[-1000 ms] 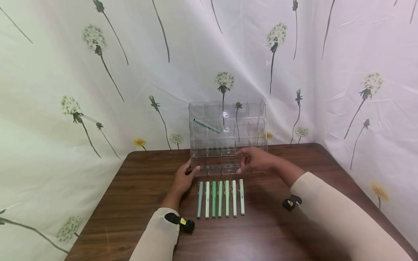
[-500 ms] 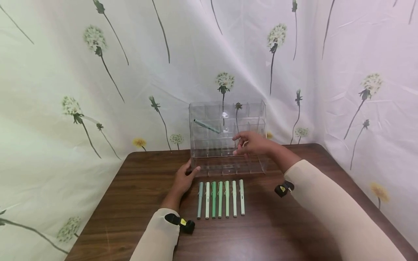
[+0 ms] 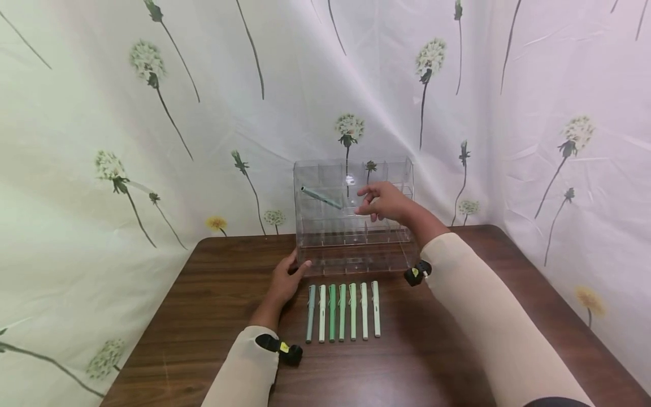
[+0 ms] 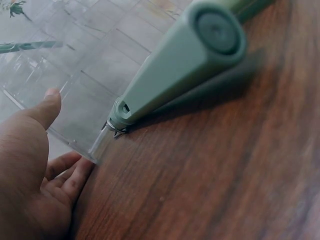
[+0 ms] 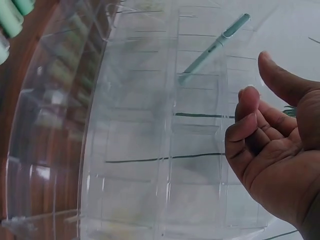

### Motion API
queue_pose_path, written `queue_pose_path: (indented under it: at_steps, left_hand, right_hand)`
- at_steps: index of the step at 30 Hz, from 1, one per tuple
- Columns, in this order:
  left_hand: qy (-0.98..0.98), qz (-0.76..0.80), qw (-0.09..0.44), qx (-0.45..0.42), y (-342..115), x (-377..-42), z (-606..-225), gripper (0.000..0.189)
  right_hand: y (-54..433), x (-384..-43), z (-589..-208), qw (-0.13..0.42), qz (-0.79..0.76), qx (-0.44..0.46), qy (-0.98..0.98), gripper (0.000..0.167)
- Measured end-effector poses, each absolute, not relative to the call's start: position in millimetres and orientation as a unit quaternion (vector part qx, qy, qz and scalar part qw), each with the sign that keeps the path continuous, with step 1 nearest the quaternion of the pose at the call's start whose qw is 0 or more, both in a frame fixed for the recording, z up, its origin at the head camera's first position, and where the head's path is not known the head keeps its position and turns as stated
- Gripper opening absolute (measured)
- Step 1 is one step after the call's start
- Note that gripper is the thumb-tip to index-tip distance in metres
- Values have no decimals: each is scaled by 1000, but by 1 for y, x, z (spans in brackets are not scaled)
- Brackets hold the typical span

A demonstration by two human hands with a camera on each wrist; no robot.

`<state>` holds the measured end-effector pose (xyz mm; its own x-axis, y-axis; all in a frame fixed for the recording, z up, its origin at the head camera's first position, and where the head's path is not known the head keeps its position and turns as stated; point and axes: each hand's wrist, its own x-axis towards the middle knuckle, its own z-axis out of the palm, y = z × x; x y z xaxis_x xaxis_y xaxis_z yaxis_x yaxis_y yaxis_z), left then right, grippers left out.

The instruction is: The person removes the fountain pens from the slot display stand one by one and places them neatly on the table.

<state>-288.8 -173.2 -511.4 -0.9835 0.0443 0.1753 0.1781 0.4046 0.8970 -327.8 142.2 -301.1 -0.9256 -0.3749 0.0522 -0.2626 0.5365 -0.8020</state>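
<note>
A clear tiered rack (image 3: 330, 245) with divided compartments stands at the back of the table. My left hand (image 3: 287, 278) grips its lower left corner, thumb in front and the other fingers round the side, as the left wrist view shows. One grey-green pen (image 3: 321, 197) lies slanted across the upper left compartments. My right hand (image 3: 386, 202) hovers before the upper middle tier, right of that pen. Its fingers are loosely bent and hold nothing in the right wrist view. In front of the rack, several capped pens (image 3: 332, 314) in grey-green, green and whitish shades lie side by side.
The brown wooden table (image 3: 213, 316) carries the rack near its back edge. Behind it hangs a white curtain (image 3: 218, 85) printed with dandelions. A grey-green pen (image 4: 165, 70), the row's leftmost, looms close in the left wrist view.
My right hand has risen from the rack's lower tiers to the upper ones and shifted slightly left. The left hand, the pens and the rack have stayed put.
</note>
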Motion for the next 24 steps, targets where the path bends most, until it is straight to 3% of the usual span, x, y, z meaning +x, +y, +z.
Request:
queue_pose_path:
  at_steps: [24]
  left_hand:
    - [-837,-540,62,-65,-173,-288,-513,75]
  right_hand:
    - [84,-360,-304,17,-504,-156,849,48]
